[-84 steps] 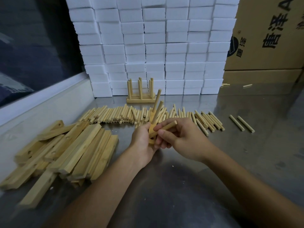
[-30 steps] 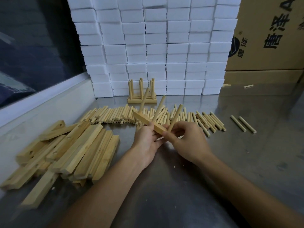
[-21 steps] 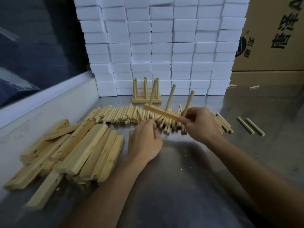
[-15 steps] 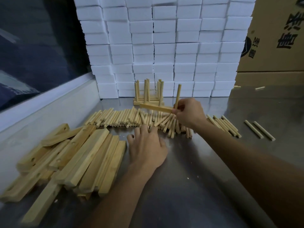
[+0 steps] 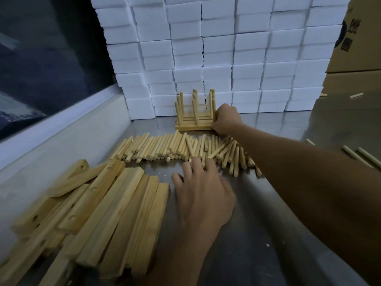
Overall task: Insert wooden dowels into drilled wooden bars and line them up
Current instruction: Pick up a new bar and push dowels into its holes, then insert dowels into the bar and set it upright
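Head view: right hand (image 5: 226, 118) grips doweled bars' (image 5: 193, 125) end.

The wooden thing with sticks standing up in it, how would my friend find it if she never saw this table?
Look at the tall wall of white foam blocks at the back of the metal table. Right at its foot sit the finished bars, with the right hand holding their right end. Only their dowels stand upright; the loose dowels in front lie flat.
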### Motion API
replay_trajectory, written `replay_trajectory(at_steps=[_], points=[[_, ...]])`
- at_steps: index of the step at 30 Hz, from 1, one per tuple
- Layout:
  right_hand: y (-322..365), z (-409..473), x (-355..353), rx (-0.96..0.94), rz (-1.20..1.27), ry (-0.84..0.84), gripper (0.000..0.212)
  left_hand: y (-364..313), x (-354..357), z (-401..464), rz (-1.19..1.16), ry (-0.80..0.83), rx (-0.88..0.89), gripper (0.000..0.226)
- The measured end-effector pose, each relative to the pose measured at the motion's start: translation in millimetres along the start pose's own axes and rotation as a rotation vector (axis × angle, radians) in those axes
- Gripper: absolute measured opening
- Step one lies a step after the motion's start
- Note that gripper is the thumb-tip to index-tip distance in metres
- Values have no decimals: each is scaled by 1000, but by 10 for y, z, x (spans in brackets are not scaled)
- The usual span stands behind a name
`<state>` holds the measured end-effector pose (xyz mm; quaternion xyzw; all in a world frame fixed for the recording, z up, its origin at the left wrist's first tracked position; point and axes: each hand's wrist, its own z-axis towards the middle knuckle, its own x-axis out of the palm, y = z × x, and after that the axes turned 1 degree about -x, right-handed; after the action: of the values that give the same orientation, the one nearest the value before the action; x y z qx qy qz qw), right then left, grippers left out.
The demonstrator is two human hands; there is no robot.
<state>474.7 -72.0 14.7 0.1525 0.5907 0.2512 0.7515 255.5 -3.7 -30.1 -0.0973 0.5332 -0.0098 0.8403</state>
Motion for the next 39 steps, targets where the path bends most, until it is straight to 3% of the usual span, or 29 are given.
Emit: replay_trajectory(at_steps=[8,11,13,23,27,32,39], points=[[56,-84,-79,26,5,-63,25,-2,-19,-7,-39,4,-13,27],[95,-236,-225,4,38,-98,9,1,-25,-5,-43,8,-11,26],[117,-381,-294,-23,73,-117,23,3,-24,2,-43,18,-7,27],[-134,-1658,-682,-211,289,-269,13,-61,-153,-67,65,45,-57,36],[-468,-2023,-707,-198,250,-341,11,-84,-221,-136,219,123,-135,48],[-718,-2126,-710,-141,271,-358,8,-184,-273,-193,171,213,-95,44],[-718,-2088,-672,-126,288,-307,10,-145,-335,-173,34,40,52,34]])
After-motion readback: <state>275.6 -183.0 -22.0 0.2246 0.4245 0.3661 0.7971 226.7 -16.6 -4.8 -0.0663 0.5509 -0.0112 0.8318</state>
